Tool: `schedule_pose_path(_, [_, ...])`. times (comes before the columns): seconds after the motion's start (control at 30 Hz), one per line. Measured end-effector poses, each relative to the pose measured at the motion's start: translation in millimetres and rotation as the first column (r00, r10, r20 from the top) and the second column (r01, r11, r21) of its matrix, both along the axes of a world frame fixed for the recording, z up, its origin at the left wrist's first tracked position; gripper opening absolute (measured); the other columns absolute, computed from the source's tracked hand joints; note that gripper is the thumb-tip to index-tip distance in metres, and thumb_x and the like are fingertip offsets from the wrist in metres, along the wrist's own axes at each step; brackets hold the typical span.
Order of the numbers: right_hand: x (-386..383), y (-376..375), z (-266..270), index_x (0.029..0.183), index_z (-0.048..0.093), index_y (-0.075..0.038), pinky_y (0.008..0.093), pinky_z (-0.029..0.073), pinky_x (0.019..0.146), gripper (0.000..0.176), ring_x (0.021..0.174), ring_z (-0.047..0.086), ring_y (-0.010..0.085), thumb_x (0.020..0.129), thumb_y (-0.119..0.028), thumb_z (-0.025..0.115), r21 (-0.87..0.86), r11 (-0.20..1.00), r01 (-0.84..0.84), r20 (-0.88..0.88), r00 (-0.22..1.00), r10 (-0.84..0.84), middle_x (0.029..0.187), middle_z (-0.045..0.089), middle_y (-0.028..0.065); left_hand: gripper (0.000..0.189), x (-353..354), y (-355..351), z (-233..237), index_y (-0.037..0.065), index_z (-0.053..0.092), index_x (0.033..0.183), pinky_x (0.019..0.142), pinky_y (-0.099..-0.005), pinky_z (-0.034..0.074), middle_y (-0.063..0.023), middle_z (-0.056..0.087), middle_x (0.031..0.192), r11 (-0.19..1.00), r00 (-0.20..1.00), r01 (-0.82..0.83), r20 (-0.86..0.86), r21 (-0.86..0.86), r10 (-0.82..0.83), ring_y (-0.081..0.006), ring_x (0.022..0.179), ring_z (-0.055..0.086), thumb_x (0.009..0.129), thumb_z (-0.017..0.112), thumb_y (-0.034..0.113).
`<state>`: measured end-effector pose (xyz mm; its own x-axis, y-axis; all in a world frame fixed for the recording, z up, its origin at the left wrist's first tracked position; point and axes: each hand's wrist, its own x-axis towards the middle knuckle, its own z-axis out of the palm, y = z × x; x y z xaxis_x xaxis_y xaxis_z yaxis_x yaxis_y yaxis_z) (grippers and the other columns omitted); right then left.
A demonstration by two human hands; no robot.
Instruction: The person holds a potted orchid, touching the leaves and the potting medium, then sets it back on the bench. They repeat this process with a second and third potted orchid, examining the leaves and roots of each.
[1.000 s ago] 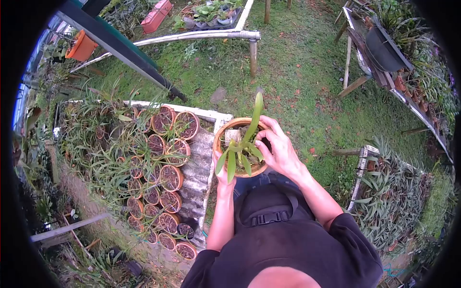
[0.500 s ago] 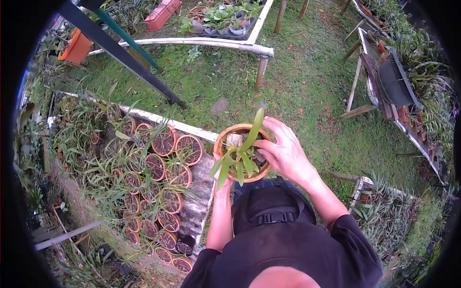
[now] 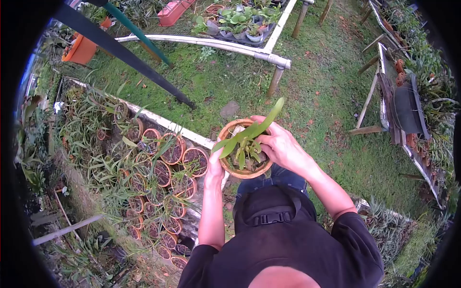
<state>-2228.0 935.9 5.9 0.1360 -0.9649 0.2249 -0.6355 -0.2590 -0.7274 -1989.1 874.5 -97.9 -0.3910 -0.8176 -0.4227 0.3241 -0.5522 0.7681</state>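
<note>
A round clay flowerpot is held up in front of my body. In it grows a green plant with long strap-shaped leaves, one reaching up past the far right rim. Around its base lie dark potting bits and a pale chunk. My left hand grips the pot's left side, its fingers partly hidden beneath. Over the right rim, my right hand has its fingers bent into the pot beside the plant's stems. One finger lies along the far rim behind the tall leaf. Whatever those fingertips pinch is hidden.
Several clay pots with grassy plants crowd a low bench on the left, edged by a white rail. A dark slanting post stands ahead. Raised plant benches lie ahead and right, over mossy grass.
The pot has turned and tilted slightly, so the leaves point differently and the tall leaf leans further right. My right fingers have shifted along the rim. The camera view has moved a little.
</note>
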Motion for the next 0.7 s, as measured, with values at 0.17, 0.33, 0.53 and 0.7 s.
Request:
schedule_pose_path(0.17, [-26.1,-37.0,-3.1,0.104,0.071,0.004,0.0455,0.052,0.106,0.024,0.131,0.056,0.0403,0.08,0.003,0.069,-0.028,0.996,-0.09,-0.013,0.996,0.089,0.145,0.054,0.022,0.049,-13.8,-23.7,-23.0,0.002,0.054,0.141,0.114,-0.0381,0.037,-0.0106,0.062,0.135,0.996,0.999,-0.031,-0.028,-0.079,0.029,-0.0226,0.13,0.054,0.102,0.056,0.031])
schedule_pose_path(0.33, [-62.3,-75.0,6.6,0.094,0.068,0.006,0.0449,0.053,0.102,0.016,0.13,0.056,0.0405,0.078,0.002,0.07,-0.027,0.964,-0.266,-0.08,0.961,0.263,0.146,0.054,0.0206,0.058,-51.7,-33.3,-5.2,0.002,0.048,0.149,0.12,-0.0406,0.031,-0.0119,0.054,0.148,0.984,0.985,-0.166,0.045,-0.069,0.169,-0.0246,0.14,0.046,0.102,0.055,0.035])
schedule_pose_path(0.53, [-134.6,-105.9,16.4,0.094,0.064,0.002,0.0462,0.051,0.1,0.013,0.126,0.058,0.0399,0.086,-0.003,0.072,0.1,0.91,-0.402,0.17,0.908,0.382,0.142,0.055,0.0189,0.061,-89.1,-41.8,0.8,0.005,0.044,0.154,0.116,-0.043,0.039,-0.0123,0.052,0.151,0.932,0.933,-0.361,-0.007,-0.024,0.361,-0.0263,0.138,0.049,0.106,0.053,0.041])
schedule_pose_path(0.7, [-185.3,-109.8,34.2,0.096,0.068,-0.001,0.0496,0.045,0.108,0.016,0.131,0.053,0.0394,0.085,-0.012,0.076,0.015,0.977,-0.213,-0.247,0.946,0.21,0.14,0.057,0.0183,0.056,-102.8,-37.1,-12.2,0.004,0.05,0.149,0.11,-0.0422,0.044,-0.0113,0.055,0.146,0.885,0.888,-0.456,0.021,-0.097,0.46,-0.0247,0.132,0.053,0.103,0.058,0.035])
